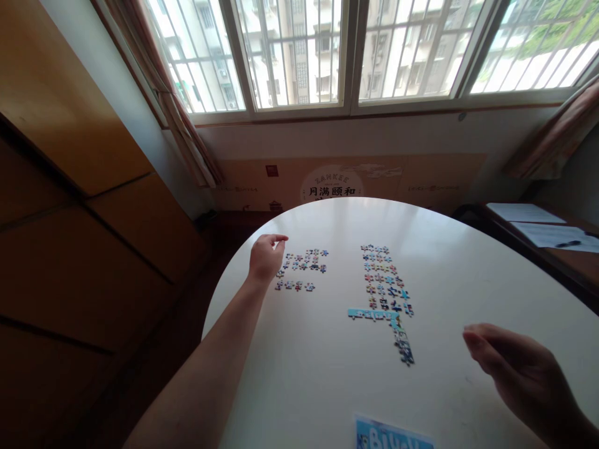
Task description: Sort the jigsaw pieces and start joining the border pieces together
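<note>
My left hand reaches over the left group of loose jigsaw pieces, its fingers bent and thumb and forefinger close together. Whether a piece is between them is too small to tell. My right hand hovers over the table's right side with fingers curled against the thumb; anything inside is hidden. Between the hands lie rows of loose jigsaw pieces. Just below these rows, a joined puzzle section forms a corner, with a light blue strip along the top and a darker strip running down the right.
The round white table has a curved far edge. A blue printed card or box is partly visible at the near edge. To the right, papers and a dark pen lie on a brown surface. Barred windows stand behind.
</note>
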The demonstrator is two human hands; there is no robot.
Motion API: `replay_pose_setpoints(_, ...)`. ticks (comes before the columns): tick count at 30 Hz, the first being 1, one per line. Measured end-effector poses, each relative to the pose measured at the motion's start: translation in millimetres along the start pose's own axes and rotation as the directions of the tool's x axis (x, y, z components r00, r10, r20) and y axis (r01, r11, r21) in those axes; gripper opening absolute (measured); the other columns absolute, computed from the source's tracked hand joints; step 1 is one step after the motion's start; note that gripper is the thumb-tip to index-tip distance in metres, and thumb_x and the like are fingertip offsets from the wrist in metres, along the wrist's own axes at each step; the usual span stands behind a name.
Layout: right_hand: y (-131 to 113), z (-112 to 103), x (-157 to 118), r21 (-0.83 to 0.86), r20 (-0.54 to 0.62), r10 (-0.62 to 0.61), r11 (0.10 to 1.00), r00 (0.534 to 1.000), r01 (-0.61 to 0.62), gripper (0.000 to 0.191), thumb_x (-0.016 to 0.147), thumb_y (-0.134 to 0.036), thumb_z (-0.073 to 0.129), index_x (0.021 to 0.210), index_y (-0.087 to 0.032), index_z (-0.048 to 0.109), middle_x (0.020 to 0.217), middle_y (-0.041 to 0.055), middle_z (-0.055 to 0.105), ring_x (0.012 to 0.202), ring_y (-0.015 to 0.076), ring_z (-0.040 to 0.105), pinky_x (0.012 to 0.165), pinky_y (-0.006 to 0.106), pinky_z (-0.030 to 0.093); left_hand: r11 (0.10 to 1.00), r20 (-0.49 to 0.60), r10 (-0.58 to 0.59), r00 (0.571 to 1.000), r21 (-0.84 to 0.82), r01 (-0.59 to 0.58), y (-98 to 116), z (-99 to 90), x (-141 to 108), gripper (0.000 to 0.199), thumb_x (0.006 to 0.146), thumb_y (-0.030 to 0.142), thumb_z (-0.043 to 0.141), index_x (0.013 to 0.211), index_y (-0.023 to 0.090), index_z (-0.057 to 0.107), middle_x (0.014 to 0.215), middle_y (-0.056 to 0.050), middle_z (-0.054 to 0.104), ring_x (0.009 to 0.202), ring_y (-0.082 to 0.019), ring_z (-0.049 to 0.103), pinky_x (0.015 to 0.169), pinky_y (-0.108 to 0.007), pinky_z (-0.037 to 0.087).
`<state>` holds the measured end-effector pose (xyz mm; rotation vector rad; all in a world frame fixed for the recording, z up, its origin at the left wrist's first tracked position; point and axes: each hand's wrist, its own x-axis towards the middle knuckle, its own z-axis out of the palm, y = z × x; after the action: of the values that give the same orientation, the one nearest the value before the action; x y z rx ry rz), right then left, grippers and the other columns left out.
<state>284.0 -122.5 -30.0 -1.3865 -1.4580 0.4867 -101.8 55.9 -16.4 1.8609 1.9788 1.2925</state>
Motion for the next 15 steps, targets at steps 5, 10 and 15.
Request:
replay_pose_setpoints(5, -4, 2, -3, 0.085, 0.041, 0.072, 0.994, 0.997, -0.076, 0.045, 0.080, -0.052, 0.068, 0.051, -0.023, 0.051, 0.053, 0.0001, 0.037, 0.047, 0.0175, 0.036, 0.043, 0.031, 0.032, 0.990, 0.022, 0.035, 0.999, 0.136, -0.037, -2, 5.1, -2, 0.023, 0.085, 0.022, 0.058, 0.092, 0.024, 0.080, 0.114, -0.008, 0.070, 0.111, -0.027, 0.061, 0.105, -0.044, 0.045)
replay_pose_setpoints(10, -1, 1, -3, 0.073, 0.095, 0.047, 0.996, 0.994, -0.054, 0.044, 0.079, -0.051, 0.069, 0.051, -0.023, 0.050, 0.053, 0.0000, 0.036, 0.047, 0.0178, 0.036, 0.043, 0.031, 0.030, 0.962, 0.119, 0.004, 0.993, 0.272, -0.037, -1, 12.0, -7, 0.021, 0.086, 0.023, 0.062, 0.094, 0.026, 0.081, 0.125, -0.008, 0.068, 0.119, -0.032, 0.056, 0.105, -0.049, 0.044)
replay_pose_setpoints(15, -5, 5, -6, 0.103, 0.061, 0.102, 0.989, 0.993, -0.108, 0.047, 0.080, -0.053, 0.068, 0.051, -0.023, 0.048, 0.055, -0.0002, 0.034, 0.049, 0.0176, 0.034, 0.045, 0.032, 0.029, 0.955, 0.148, 0.022, 0.989, 0.289, -0.065, 1, 12.3, -8, 0.021, 0.087, 0.024, 0.062, 0.095, 0.026, 0.081, 0.126, -0.008, 0.068, 0.120, -0.032, 0.056, 0.106, -0.048, 0.044)
